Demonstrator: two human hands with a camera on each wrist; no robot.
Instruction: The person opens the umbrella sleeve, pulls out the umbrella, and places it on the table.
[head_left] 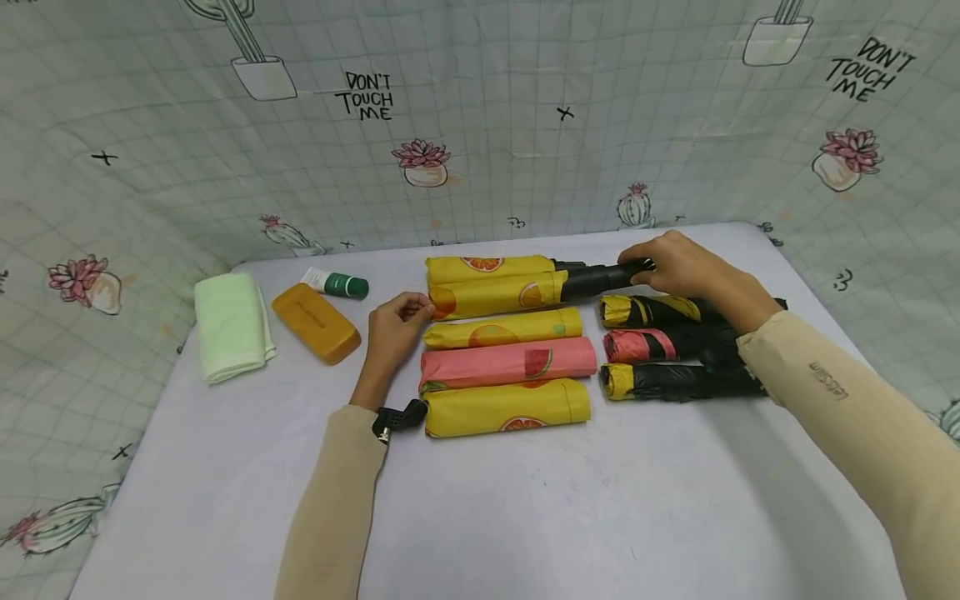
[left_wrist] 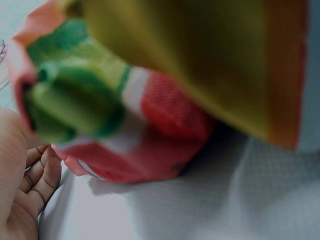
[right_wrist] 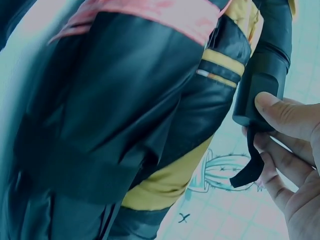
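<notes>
- the right hand [head_left: 686,265] is gripping the black handle [head_left: 600,275] of the top umbrella [head_left: 495,285], fingers curled over its end; in the right wrist view the thumb and fingertips [right_wrist: 285,117] are pinching the handle [right_wrist: 262,75] and its strap.
- the top umbrella is lying at the back of the left column, its yellow fruit-print sleeve pulled over most of it, the handle sticking out to the right.
- the left hand [head_left: 395,327] is resting at the sleeve's left end, fingers loosely curled and touching the fabric; i cannot tell whether they are pinching it. in the left wrist view the fingers [left_wrist: 42,172] are lying relaxed beside the pink sleeve [left_wrist: 150,125].
- below it three sleeved umbrellas are lying side by side: a yellow one [head_left: 504,327], a pink one [head_left: 510,363], another yellow one [head_left: 510,407].
- to the right, three black umbrellas [head_left: 675,346] are lying in a column, partly under the right forearm.
- on the table [head_left: 562,517], well to the left, a green towel [head_left: 228,325], an orange case [head_left: 315,322] and a tube [head_left: 337,283] are sitting.
</notes>
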